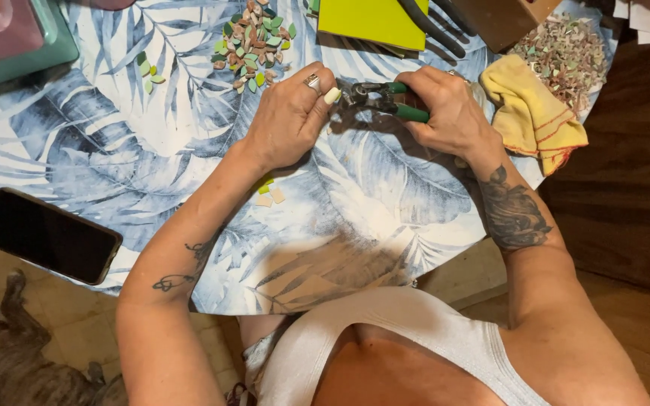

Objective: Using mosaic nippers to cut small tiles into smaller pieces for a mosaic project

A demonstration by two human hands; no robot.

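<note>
Green-handled nippers (385, 100) sit between my two hands above the far middle of the round tabletop (152, 158), which is covered in a blue-and-white leaf-print cloth. From the head view, my right hand (449, 113) has its fingers closed around the green handles, squeezing them together. My left hand (291, 116), a ring on one finger, is at the metal head of the tool, its fingers curled and pinched there; whatever small piece they grip is hidden. Beyond the left hand lies a heap of green, pink and brown tile chips (253, 41). A few pale chips (268, 194) lie under my left wrist. A folded yellow cloth (532, 113) lies just beside the right hand, and a dark phone (48, 234) rests near the tabletop's near-left edge.
</note>
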